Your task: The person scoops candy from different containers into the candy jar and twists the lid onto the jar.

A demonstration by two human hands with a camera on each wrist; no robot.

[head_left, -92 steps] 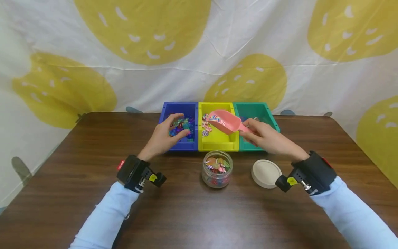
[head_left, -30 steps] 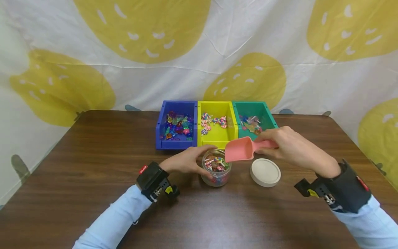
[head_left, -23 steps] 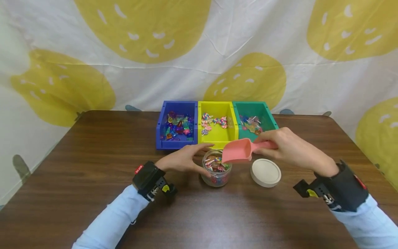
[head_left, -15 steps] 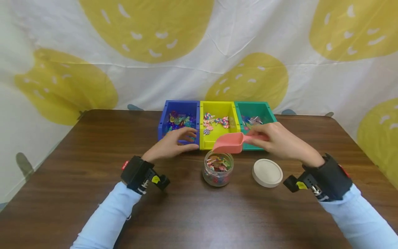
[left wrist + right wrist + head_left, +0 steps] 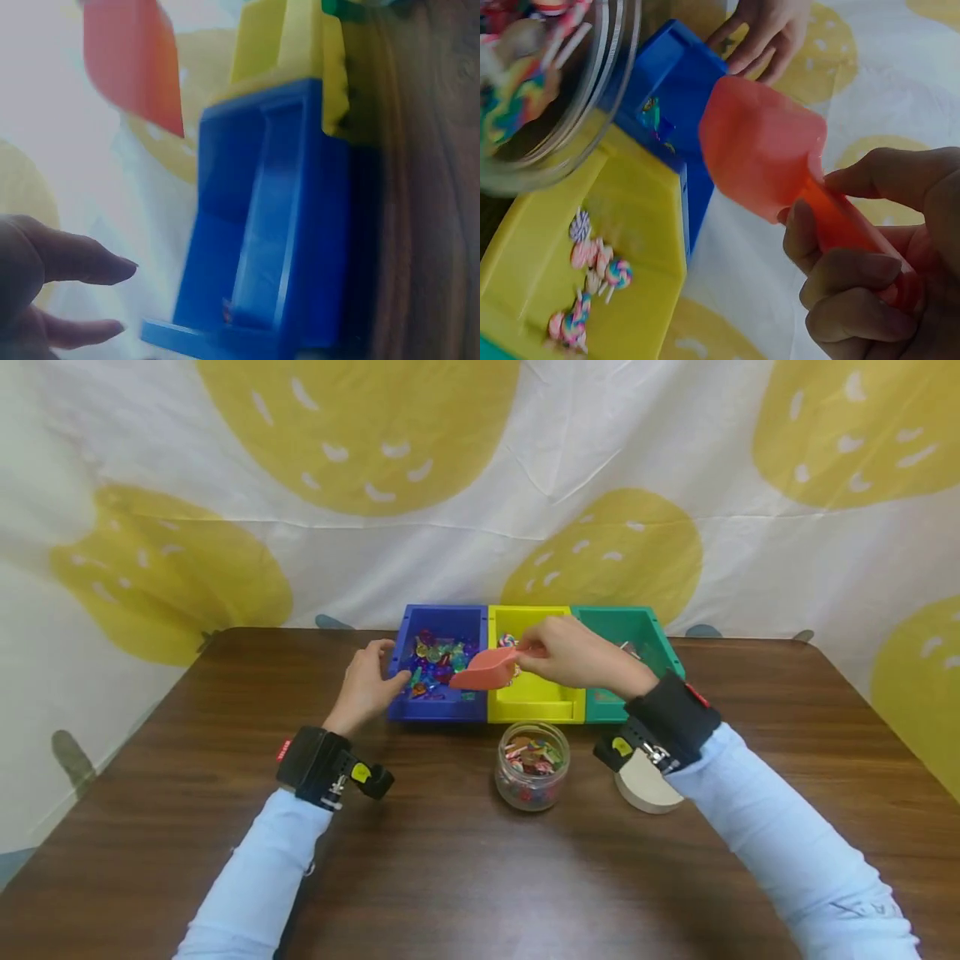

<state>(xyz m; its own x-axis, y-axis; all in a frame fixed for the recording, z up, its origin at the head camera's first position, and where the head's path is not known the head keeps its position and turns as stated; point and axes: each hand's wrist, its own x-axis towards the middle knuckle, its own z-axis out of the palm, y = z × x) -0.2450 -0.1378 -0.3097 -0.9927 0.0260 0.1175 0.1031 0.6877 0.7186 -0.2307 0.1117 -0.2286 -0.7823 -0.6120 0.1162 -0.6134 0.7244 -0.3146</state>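
Observation:
My right hand (image 5: 562,652) grips the handle of a pink scoop (image 5: 486,670), fingers wrapped around it in the right wrist view. The scoop's bowl (image 5: 761,146) hangs over the blue bin (image 5: 405,647), and no pieces show in it. Shiny coloured gem-like beads (image 5: 438,664) lie in that bin. At the bin's left side is my left hand (image 5: 367,681), thumb and fingers spread apart with nothing between them. A glass jar (image 5: 531,793) without a lid stands in front of the bins, filled with small colourful candy-like pieces (image 5: 534,755).
A yellow bin (image 5: 536,712) with lollipop-shaped charms (image 5: 617,274) adjoins the blue one, partly behind my right hand. Right of it is a green bin (image 5: 622,625). A round white lid (image 5: 648,789) lies on the wooden table (image 5: 450,877) beneath my right wrist. A patterned curtain (image 5: 420,560) hangs behind.
The scoop held charms over the yellow bin, then was emptied near the jar. My left hand touched the jar, then withdrew to the blue bin. My right hand has carried the scoop left.

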